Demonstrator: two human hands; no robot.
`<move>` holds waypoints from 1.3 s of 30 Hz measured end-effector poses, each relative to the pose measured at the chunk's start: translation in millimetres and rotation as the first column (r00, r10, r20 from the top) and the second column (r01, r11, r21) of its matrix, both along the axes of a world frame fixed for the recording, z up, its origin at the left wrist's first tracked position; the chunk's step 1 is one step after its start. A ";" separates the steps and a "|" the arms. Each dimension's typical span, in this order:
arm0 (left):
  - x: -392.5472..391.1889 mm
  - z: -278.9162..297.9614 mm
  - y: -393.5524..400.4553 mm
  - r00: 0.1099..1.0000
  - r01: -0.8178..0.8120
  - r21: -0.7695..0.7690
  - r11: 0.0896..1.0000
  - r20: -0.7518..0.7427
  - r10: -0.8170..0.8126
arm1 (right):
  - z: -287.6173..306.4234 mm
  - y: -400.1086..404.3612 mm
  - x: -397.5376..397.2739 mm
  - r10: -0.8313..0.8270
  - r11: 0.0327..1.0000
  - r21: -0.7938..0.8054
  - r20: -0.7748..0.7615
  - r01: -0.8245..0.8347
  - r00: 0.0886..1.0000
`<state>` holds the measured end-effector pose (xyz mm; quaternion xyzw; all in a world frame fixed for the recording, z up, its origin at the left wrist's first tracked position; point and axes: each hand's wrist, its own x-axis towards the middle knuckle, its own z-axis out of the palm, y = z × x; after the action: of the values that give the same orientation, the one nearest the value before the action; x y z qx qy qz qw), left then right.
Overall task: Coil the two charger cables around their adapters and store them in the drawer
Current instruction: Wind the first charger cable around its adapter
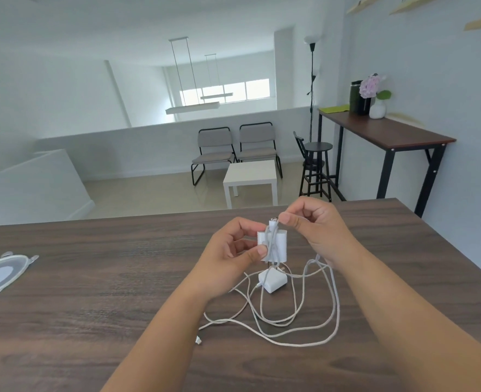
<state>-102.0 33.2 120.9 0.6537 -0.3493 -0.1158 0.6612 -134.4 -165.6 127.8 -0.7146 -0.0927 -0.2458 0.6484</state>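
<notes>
At frame centre, the left hand [235, 251] grips a partly wrapped adapter [272, 244] while the right hand [315, 222] pinches its cable [273, 222]; the second adapter [270, 280] lies seemingly uncoiled on the worktop [92, 292], no drawer visible.

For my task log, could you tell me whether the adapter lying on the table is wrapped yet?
Not wrapped: the second adapter lies bare among loose cable.

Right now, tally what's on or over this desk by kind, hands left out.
Adapters: 2, one held above the desk, one lying on it
Cables: 2, one partly wound on the held adapter, one loose on the desk
Clear lid at the left edge: 1
Total: 5
</notes>
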 end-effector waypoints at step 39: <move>26.9 32.8 -67.6 0.895 -0.408 -0.395 0.823 -0.352 0.274 | -34.1 -14.5 -26.8 0.145 0.975 -0.119 -0.286 -0.186 0.947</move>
<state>-75.1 -34.4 153.7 0.5077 -0.1458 0.0003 0.8491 -161.3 -180.1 93.7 -0.7764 -0.0790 -0.0813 0.6200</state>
